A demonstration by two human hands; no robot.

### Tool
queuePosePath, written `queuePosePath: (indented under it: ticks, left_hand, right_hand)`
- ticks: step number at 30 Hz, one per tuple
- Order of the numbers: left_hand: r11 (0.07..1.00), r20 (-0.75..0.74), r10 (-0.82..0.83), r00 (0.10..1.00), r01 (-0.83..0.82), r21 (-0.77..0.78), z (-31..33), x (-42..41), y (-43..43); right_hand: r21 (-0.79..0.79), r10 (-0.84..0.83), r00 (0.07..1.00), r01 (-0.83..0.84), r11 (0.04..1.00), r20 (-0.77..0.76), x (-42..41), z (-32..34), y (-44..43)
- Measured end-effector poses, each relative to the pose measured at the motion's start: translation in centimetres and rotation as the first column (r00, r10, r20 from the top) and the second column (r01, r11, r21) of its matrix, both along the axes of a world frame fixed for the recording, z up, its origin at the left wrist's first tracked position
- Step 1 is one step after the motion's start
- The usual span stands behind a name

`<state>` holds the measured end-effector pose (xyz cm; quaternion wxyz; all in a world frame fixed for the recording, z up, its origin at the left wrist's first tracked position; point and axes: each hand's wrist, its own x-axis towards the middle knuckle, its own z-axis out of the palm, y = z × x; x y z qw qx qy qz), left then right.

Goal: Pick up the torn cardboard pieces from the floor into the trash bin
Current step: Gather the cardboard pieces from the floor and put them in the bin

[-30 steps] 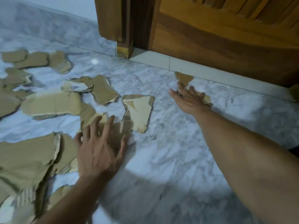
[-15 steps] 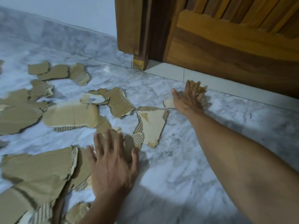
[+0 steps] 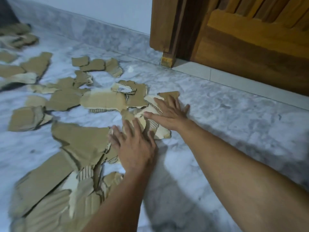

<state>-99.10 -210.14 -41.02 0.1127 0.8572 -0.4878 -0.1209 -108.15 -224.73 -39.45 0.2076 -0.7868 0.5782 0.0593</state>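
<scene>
Pressing both palms flat onto the torn cardboard pieces (image 3: 103, 101) littering a grey-veined marble floor (image 3: 242, 131), a person is crouching low in the head view. The left hand (image 3: 135, 148) is lying with its fingers straight and spread, gripping nothing, and is resting across the ragged right edge of a large brown piece (image 3: 80, 141). The right hand (image 3: 168, 113) is lying just beyond it, also flat, splayed and holding nothing, and is covering the pale scraps (image 3: 160, 133) heaped there. A small brown piece (image 3: 168, 94) is showing past its fingertips. Everything left of the hands is crowding together: overlapping sheets with torn, corrugated edges are running out to the left and bottom borders of the frame. To the right of both forearms the floor is lying bare, stretching to a pale threshold strip (image 3: 217, 76) under a wooden door (image 3: 250, 52). The door frame post (image 3: 164, 30) is meeting the floor near the top centre. From it a marble skirting (image 3: 103, 37) is running left along the foot of a white wall (image 3: 108, 10). The farthest scraps, at upper left, are blurring out of focus.
</scene>
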Motion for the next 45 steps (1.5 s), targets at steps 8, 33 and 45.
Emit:
queuePosePath:
  ticks: [8,33,45]
  left_hand:
    - [0.984,0.019,0.162,0.987,-0.163,0.070,0.7,11.0,11.8]
    - [0.897,-0.055,0.437,0.898,-0.430,0.104,2.3,14.1,19.0]
    - [0.951,-0.496,0.280,0.822,-0.307,0.029,3.1,15.7,17.6]
  right_hand:
    - [-0.073,0.055,0.998,-0.058,0.996,-0.042,2.0,0.1,8.4]
    - [0.071,-0.360,0.927,0.368,0.927,-0.109,8.8,3.3,23.7]
    - [0.254,-0.571,0.793,0.519,0.816,0.212,13.1,3.5,28.2]
